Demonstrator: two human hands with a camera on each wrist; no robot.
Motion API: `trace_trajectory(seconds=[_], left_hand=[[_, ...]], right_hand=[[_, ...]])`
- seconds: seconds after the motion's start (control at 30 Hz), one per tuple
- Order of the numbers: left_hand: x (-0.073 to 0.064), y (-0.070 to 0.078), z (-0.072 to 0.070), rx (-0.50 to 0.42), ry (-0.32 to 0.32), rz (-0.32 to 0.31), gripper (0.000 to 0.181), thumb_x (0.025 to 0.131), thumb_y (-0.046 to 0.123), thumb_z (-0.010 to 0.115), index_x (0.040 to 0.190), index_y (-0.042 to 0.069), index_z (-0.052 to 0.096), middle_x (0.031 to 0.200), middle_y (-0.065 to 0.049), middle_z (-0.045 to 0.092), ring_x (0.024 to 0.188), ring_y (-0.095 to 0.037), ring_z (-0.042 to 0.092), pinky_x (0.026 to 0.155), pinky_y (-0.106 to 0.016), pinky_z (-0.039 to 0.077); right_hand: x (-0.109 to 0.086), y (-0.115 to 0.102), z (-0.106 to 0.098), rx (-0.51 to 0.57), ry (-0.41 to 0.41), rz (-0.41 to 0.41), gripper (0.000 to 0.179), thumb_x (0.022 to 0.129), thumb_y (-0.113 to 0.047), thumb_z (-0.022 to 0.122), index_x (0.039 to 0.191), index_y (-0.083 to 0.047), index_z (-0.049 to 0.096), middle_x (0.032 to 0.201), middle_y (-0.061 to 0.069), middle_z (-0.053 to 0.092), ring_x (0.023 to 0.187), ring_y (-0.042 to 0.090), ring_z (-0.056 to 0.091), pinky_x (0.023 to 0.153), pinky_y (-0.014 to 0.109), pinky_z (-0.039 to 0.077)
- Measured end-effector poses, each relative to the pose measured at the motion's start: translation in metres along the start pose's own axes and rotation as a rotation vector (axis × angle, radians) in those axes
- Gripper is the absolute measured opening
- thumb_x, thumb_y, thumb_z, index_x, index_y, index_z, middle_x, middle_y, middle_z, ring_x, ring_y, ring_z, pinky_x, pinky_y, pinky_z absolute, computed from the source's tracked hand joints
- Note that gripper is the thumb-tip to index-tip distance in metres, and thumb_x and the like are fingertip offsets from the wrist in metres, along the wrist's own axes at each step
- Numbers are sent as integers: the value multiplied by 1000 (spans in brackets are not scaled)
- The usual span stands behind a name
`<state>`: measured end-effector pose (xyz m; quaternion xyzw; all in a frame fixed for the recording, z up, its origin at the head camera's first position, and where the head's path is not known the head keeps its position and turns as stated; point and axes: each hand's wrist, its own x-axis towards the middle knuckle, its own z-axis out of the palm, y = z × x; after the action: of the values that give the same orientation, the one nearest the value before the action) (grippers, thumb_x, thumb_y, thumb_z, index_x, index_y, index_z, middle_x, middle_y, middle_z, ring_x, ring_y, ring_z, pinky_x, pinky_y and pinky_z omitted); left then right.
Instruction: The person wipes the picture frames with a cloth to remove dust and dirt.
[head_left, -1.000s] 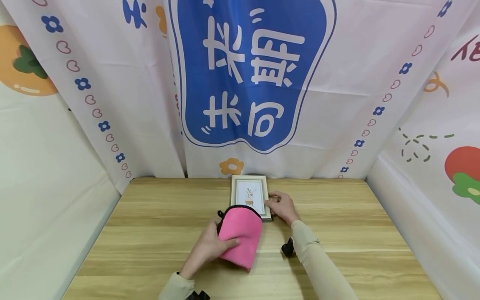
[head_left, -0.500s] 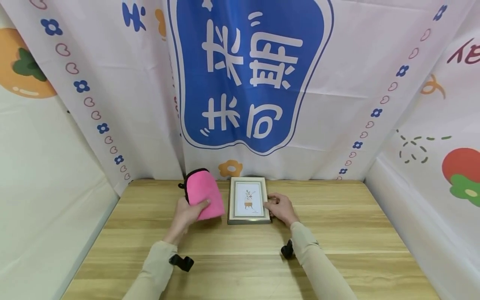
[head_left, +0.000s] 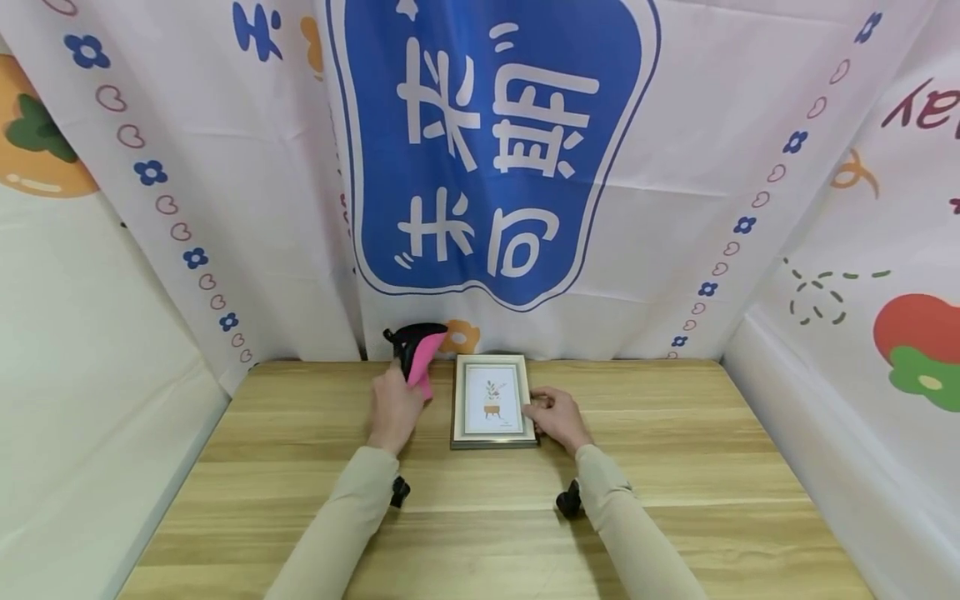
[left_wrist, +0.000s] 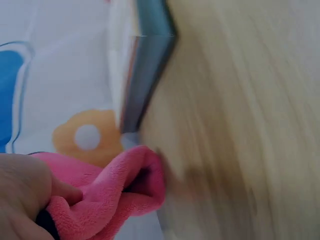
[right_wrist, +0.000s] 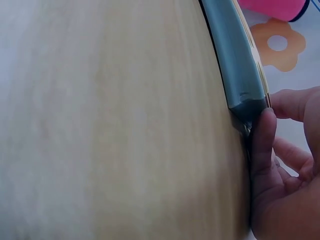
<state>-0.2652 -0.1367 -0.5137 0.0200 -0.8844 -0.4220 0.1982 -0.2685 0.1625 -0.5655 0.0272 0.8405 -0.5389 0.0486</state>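
A picture frame [head_left: 492, 400] with a light border and a potted-plant print lies near the back edge of the wooden table. At its right side my right hand [head_left: 558, 418] pinches the edge, thumb and fingertip at the frame's corner in the right wrist view. My left hand [head_left: 395, 408] grips a plush pink cloth [head_left: 425, 357] with black edging, held up left of the frame. Folded and bunched, the cloth [left_wrist: 107, 192] shows a hollow fold at its end in the left wrist view. The frame's dark side [left_wrist: 147, 70] stands just beyond it there.
Behind the table [head_left: 637, 533] hangs a white curtain [head_left: 630, 275] with a blue printed panel. White fabric walls [head_left: 105, 350] close in the left and right sides. A black wrist device [head_left: 570, 498] sits by each sleeve.
The pink cloth moved from over the frame's lower part to its left, then turned edge-on with its black rim up. My right hand stays at the frame's right edge.
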Motion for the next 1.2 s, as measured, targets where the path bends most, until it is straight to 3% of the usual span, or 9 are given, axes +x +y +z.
trace_trajectory(seconds=[0.17,0.33,0.47,0.7,0.8,0.93,1.07,1.2], left_hand=[[6,2,27,10,-62,-47,21,89,2,74,107,0,63,85,-19,73,69,-28,67,55,-38,52],[10,2,48,21,-137,-125,41,99,16,69,132,-6,57,104,-30,73,88,-38,73,59,-43,53],[12,2,56,42,-187,-170,52,103,24,65,145,-2,50,114,-33,71,98,-44,73,65,-51,55],[8,4,55,35,-248,-171,58,105,22,62,154,-3,43,124,-33,69,109,-45,70,83,-57,56],[5,4,55,18,-259,-168,57,106,23,61,153,-4,44,125,-32,68,111,-43,69,87,-57,56],[2,1,58,8,-258,-141,46,107,28,61,140,-3,53,118,-29,71,106,-41,71,85,-56,57],[-5,-1,57,-29,-239,-100,41,106,28,62,131,-5,58,104,-25,72,93,-37,70,78,-55,56],[-15,-3,53,-58,-193,-91,36,104,26,64,123,-4,62,101,-22,72,93,-37,71,80,-58,55]], right_hand=[[0,-1,0,-3,4,-15,45,96,-18,76,137,0,68,77,2,62,60,13,62,60,27,53],[0,-4,2,22,-14,-7,44,96,-17,77,136,0,69,82,2,65,64,12,62,62,27,55],[1,-5,2,36,-9,-7,38,96,-15,76,131,0,72,84,2,66,64,12,61,62,27,56],[0,-3,1,20,0,-15,33,96,-14,76,125,0,74,83,2,67,62,12,60,61,28,55],[-1,-2,0,24,1,-5,33,96,-14,75,126,0,73,84,3,68,63,12,60,61,28,55],[0,1,-2,10,12,-4,34,96,-14,75,127,0,73,84,3,68,62,12,60,61,27,54],[-1,2,-3,3,31,-10,34,96,-15,75,127,0,73,83,3,67,62,13,60,59,28,52],[-2,1,0,-6,16,-15,36,97,-16,74,130,0,72,84,3,68,62,13,61,60,28,52]])
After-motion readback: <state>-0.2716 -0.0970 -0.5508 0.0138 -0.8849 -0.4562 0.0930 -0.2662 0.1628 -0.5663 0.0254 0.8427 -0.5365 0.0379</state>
